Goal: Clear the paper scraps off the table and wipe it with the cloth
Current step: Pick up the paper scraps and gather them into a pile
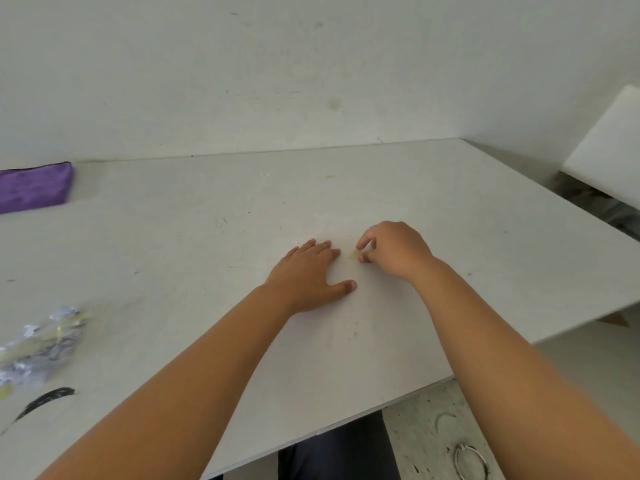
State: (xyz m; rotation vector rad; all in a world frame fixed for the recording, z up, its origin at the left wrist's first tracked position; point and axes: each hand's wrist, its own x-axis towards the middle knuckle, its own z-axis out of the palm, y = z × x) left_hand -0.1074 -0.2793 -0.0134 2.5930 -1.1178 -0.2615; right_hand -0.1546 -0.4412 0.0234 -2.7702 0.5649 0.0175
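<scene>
At the frame's centre, the right hand [388,251] is pinching a small yellow scrap [353,254] lying on the table [485,237]; the left hand [308,275] is resting flat, fingers straight, beside it. The scrap looks thin, light and limp, so lifting it by an edge seems best. The cloth [33,187] is lying at the left edge.

Purple cloth [33,187] cut off at left; scrap pile [38,344] blurred.
</scene>
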